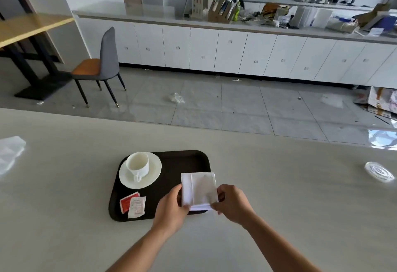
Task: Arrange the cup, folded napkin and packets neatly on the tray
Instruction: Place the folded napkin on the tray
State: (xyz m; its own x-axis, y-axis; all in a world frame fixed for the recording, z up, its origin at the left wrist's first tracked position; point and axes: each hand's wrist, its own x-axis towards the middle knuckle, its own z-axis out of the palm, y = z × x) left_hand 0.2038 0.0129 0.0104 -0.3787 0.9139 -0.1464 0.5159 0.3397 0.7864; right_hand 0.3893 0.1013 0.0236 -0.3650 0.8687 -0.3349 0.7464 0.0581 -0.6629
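A dark brown tray (182, 160) lies on the pale table. On its far left a white cup (138, 164) stands on a white saucer (153, 174). Two packets, one red (125, 203) and one white (137, 207), lie on the tray's near left corner. A folded white napkin (198, 190) sits over the tray's right side, its right edge reaching past the rim. My left hand (171, 209) pinches the napkin's near left edge. My right hand (232, 204) pinches its near right corner.
A clear plastic lid (379, 172) lies on the table at the far right. Crumpled clear plastic (9, 153) sits at the left edge. Beyond the table are a tiled floor, a grey chair (103, 65) and a cluttered counter.
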